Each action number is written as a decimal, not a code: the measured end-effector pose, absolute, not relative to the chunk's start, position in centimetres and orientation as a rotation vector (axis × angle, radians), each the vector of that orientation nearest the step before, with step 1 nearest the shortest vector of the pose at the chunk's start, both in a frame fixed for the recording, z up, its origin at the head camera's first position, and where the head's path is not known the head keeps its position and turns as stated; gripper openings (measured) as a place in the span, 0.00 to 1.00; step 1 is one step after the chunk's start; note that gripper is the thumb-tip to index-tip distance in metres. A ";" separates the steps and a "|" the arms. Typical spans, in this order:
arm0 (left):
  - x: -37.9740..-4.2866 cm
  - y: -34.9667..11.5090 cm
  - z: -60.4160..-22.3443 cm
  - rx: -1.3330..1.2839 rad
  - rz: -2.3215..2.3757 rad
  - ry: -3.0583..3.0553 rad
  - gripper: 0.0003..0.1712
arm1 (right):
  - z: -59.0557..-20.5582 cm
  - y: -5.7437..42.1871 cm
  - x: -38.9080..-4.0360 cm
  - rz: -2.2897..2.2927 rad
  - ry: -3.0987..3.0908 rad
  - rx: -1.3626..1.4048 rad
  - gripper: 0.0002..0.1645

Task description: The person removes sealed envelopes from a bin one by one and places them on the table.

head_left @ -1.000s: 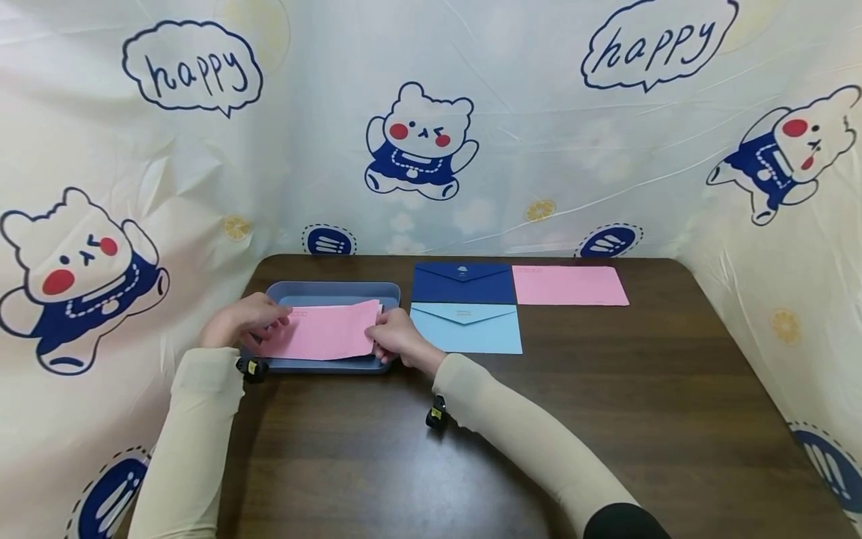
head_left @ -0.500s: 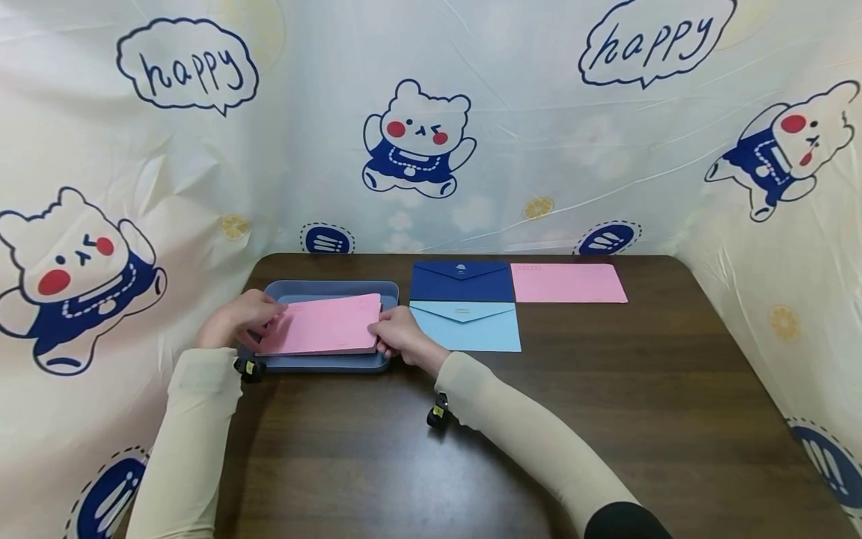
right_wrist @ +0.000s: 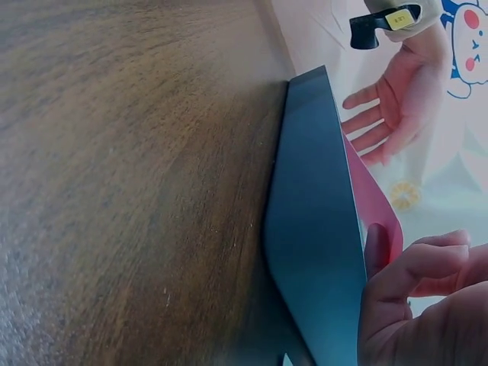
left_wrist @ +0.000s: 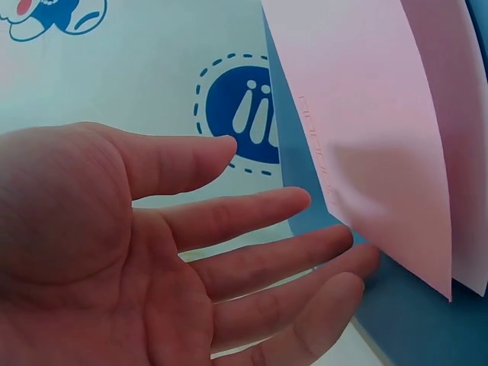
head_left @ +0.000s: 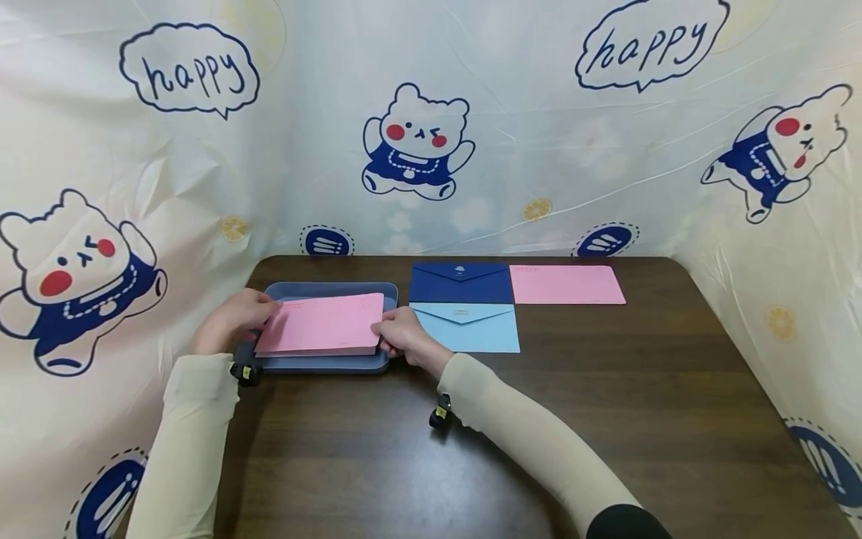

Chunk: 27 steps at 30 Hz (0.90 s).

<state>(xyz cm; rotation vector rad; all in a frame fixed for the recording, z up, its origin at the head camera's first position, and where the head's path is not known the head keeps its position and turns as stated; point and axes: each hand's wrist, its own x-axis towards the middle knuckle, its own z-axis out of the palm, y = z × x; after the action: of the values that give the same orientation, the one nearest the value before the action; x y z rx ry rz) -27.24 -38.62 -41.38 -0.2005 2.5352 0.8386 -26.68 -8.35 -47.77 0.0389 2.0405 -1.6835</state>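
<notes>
Over the blue tray (head_left: 323, 366) at the left of the table, a pink envelope (head_left: 326, 323) lies slightly tilted. Its right end is pinched by my right hand (head_left: 405, 333), whose thumb and finger show at the pink edge in the right wrist view. My left hand (left_wrist: 191, 252) is at the opposite end, palm showing and fingers spread straight, with fingertips right by the envelope's corner. A second pink sheet (left_wrist: 467, 152) shows behind the top one in the left wrist view. The bottom of the tray is mostly hidden under the pink paper.
Right of the tray, a dark blue envelope (head_left: 461, 287) lies above a light blue envelope (head_left: 465, 338). Beside the dark blue one is another pink envelope (head_left: 567, 285). A patterned curtain (head_left: 512, 172) hangs behind the brown table (head_left: 539, 419).
The pink envelope has flattened out and shifted slightly up and right, with my right hand still on its end. My left hand has drawn back a little to the left, its fingers straightening.
</notes>
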 end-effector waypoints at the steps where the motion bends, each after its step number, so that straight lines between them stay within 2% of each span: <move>1: -27.2 -38.6 -41.4 -0.195 0.829 2.548 0.34 | -47.8 -8.3 -26.7 -1.681 2.044 0.041 0.06; 27: -25.7 -37.9 -41.0 -0.161 0.708 2.768 0.30 | -47.7 -7.7 -26.8 -1.638 2.122 0.114 0.04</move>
<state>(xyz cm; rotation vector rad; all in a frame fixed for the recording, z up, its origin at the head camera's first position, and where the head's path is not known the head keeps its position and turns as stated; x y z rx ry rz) -25.65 -37.90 -40.97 -0.1612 2.7681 0.7082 -26.79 -7.67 -47.66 0.1138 2.1216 -1.6375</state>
